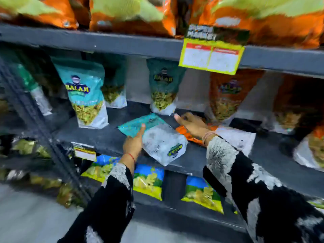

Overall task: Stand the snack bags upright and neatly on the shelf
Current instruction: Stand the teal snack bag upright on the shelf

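A teal and white snack bag (pixel 157 137) lies flat near the front of the dark middle shelf (pixel 98 137). My left hand (pixel 134 142) grips its left edge, thumb on top. My right hand (pixel 191 124) reaches over an orange bag (pixel 185 133) that also lies flat, fingers spread and pointing towards the back; whether it touches that bag I cannot tell. Behind them a teal bag (pixel 163 86) stands upright. Another teal bag (pixel 85 92) stands at the left, and an orange bag (pixel 228 95) stands at the right.
The shelf above holds large orange and green bags (pixel 129 14), with a yellow price tag (pixel 210 55) hanging from its edge. Blue and yellow bags (pixel 149 179) sit on the shelf below. A dark upright post (pixel 35 109) runs down the left. More bags (pixel 312 148) lean at far right.
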